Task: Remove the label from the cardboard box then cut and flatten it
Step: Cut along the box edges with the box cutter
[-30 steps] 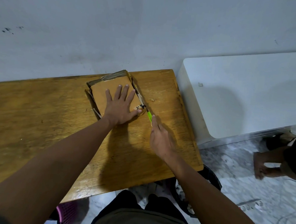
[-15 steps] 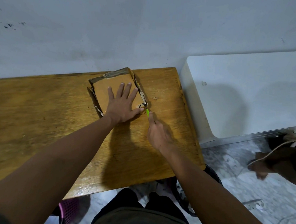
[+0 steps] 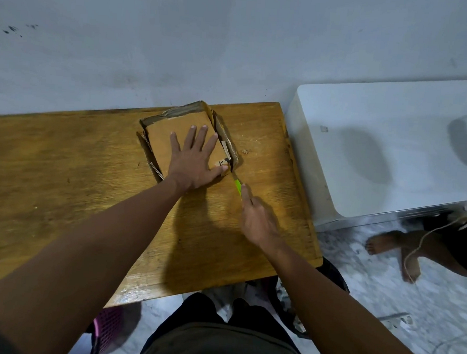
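A shallow brown cardboard box [image 3: 172, 129] lies open side up on the wooden table [image 3: 62, 182], near the wall. My left hand [image 3: 193, 160] presses flat on the cardboard inside it, fingers spread. A scrap of white label [image 3: 220, 163] with black print shows by my thumb. My right hand [image 3: 257, 219] grips a green-handled cutter [image 3: 237, 186], whose tip meets the box's near right corner. Most of the cutter's handle is hidden in my fist.
A white appliance [image 3: 392, 148] stands just right of the table. Another person's bare feet [image 3: 392, 246] and a cord rest on the marble floor at right. A small crumb [image 3: 245, 151] lies on the table right of the box. A pink basket [image 3: 108, 325] sits below the table edge.
My right hand with the cutter pushed in toward the box corner, then drew back slightly along the same line. My left hand stayed pressed on the box.
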